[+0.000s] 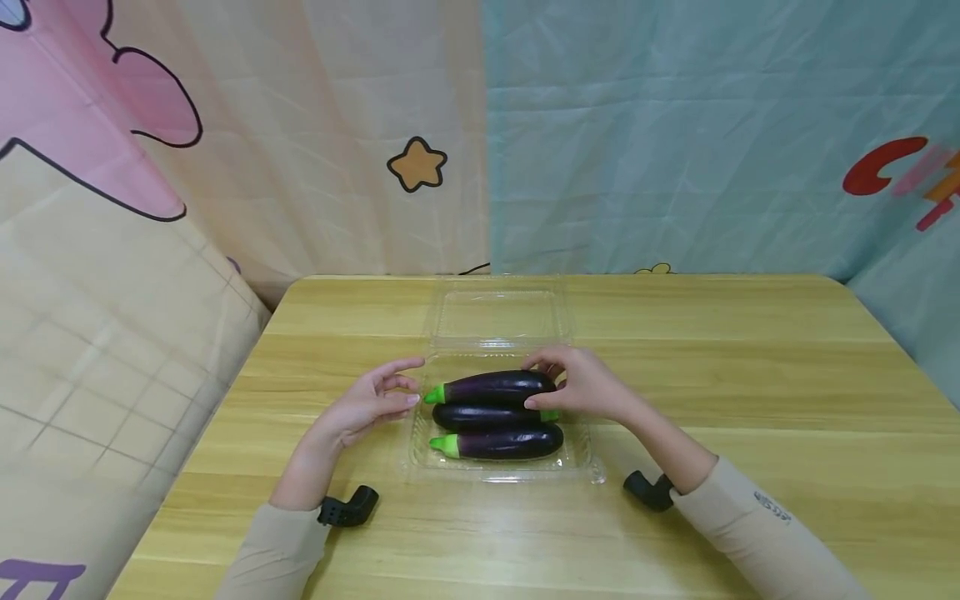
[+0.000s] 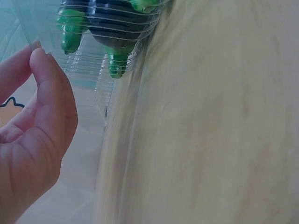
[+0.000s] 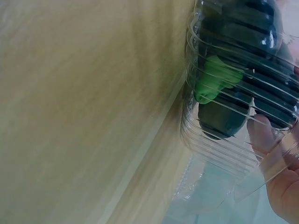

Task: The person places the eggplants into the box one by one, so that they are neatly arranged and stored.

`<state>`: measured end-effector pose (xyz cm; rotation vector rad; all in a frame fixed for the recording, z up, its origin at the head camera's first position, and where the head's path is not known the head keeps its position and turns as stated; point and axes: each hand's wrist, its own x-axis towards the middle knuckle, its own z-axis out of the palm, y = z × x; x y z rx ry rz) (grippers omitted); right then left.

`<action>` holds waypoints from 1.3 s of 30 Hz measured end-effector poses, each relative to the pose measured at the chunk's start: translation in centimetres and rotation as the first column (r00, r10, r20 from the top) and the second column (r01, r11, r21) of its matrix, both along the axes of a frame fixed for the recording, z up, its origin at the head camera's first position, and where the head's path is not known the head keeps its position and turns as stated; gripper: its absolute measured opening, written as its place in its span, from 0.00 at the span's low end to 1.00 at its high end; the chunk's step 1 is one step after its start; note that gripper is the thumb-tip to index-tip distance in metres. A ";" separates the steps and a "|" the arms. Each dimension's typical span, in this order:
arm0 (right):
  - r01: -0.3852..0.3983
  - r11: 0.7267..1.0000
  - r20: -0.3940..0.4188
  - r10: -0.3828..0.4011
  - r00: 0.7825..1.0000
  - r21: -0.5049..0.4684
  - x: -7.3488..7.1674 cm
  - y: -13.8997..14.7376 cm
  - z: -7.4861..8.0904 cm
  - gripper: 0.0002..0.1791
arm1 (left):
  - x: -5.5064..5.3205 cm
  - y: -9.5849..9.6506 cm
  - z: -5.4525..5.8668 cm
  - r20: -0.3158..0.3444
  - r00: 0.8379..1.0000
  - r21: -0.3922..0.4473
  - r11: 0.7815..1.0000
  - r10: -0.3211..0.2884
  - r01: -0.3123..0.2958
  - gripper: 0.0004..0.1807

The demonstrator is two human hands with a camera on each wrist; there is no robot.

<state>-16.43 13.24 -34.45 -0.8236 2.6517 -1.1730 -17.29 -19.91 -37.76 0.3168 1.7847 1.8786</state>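
A clear plastic clamshell container (image 1: 502, 477) lies on the table, its hinged lid (image 1: 498, 315) folded back to the far side. Three dark purple eggplants lie side by side in the base: a back one (image 1: 487, 387), a middle one (image 1: 476, 417) and a front one (image 1: 510, 442). My right hand (image 1: 588, 383) grips the rounded right end of the back eggplant, thumb in front and fingers behind. At the container's left rim, my left hand (image 1: 367, 406) touches the edge with thumb and index fingertips spread apart. In the left wrist view, green stems (image 2: 117, 63) show through the ribbed wall.
The wooden table (image 1: 750, 375) extends on both sides of the container. Printed curtains (image 1: 637, 150) hang behind its far edge. Black wrist devices (image 1: 351, 507) stick out from both sleeves near the tabletop.
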 end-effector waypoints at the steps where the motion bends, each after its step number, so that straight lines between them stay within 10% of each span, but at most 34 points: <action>1: -0.002 1.000 0.004 0.002 1.000 -0.001 0.0 0.0 0.0 0.24 | 0.0 0.0 0.0 0.002 1.000 0.000 1.000 0.001 -0.001 0.36; 39: -0.041 0.997 0.098 0.047 0.994 -0.068 -0.1 0.9 0.1 0.24 | -0.1 0.0 -0.1 -0.005 1.000 0.001 1.000 0.001 -0.001 0.35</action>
